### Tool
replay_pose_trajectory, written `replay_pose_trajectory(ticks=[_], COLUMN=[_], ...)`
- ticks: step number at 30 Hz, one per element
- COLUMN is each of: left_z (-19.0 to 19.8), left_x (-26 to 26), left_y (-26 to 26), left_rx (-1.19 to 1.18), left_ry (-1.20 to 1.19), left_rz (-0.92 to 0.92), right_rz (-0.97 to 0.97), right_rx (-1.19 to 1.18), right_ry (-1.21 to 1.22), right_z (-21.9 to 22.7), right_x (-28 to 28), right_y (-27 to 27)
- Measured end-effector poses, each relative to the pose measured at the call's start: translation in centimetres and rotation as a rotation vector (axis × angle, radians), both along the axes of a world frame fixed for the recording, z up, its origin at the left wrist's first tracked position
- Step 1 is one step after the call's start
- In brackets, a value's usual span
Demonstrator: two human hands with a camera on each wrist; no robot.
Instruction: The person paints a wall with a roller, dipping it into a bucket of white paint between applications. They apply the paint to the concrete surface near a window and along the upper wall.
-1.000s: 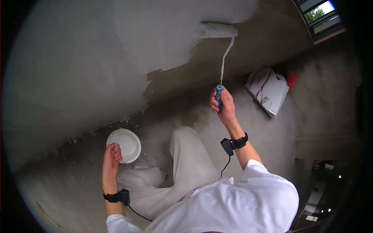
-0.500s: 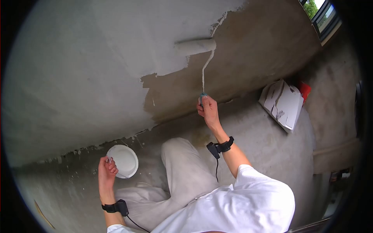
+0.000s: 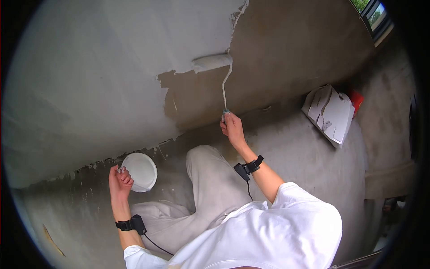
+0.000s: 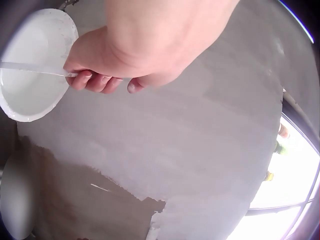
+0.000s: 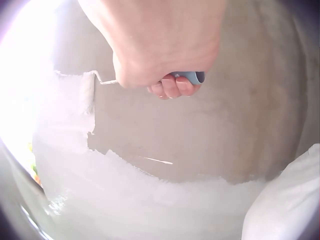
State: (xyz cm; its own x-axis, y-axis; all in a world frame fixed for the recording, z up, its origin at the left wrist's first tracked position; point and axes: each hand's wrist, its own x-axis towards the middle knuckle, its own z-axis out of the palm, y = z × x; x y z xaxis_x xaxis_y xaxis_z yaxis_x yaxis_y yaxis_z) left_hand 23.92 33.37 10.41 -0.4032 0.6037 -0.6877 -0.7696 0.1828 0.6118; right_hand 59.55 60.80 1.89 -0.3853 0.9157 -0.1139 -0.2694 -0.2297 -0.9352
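Observation:
My right hand (image 3: 233, 130) grips the blue handle (image 5: 190, 77) of a paint roller (image 3: 211, 62), whose white sleeve lies against the wall at the edge between pale paint (image 3: 112, 67) and bare brown wall (image 3: 277, 54). In the right wrist view the roller (image 5: 87, 94) touches the painted edge. My left hand (image 3: 120, 183) has its fingers curled round the thin white handle (image 4: 35, 69) of a white bucket (image 3: 145, 172). In the left wrist view the bucket (image 4: 37, 95) hangs beside the hand (image 4: 145, 45), with pale liquid inside.
A torn white cardboard box (image 3: 329, 114) stands on the floor at the right, with a red object (image 3: 356, 101) behind it. A window (image 3: 375, 15) is at the upper right. A thin strip (image 3: 53, 241) lies on the floor at the lower left. My bent knee (image 3: 204, 157) is between both arms.
The roller in my right hand has moved left and down along the wall, and pale paint covers more of the upper part. The left hand still holds the bucket handle; the head view has shifted.

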Motion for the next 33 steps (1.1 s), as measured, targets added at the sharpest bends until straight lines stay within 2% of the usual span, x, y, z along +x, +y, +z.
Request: replay_pose_trajectory(ticks=[6, 11, 22, 26, 28, 32, 33], left_z=[-0.5, -0.9, -1.8, -1.9, -2.6, -2.7, -2.6], left_x=[-0.3, -0.8, -1.2, -1.1, -1.3, -1.5, -1.2], left_y=[-0.2, -0.3, -0.7, -0.8, -0.6, -0.7, -0.3], left_rx=[-0.005, -0.026, -0.034, -0.028, -0.010, 0.027, 0.024], left_ry=[0.003, -0.002, -0.032, -0.029, -0.037, -0.039, -0.026], left_rz=[-0.020, -0.022, 0.008, 0.064, 0.039, 0.010, 0.018], right_rz=[0.089, 0.091, 0.081, 0.075, 0.052, 0.034, 0.038], right_rx=[-0.086, -0.043, 0.097, 0.073, 0.080, 0.043, 0.133], right_ry=[0.151, 0.167, 0.172, 0.096, 0.042, -0.001, -0.020], right_z=[2.2, 4.1, 12.9, 11.6, 8.9, 7.5, 7.4], right_x=[1.1, 1.4, -0.1, -1.1, -1.5, -2.3, -2.9], right_y=[-1.6, -2.0, 1.4, 0.4, -0.4, -2.3, -2.8])
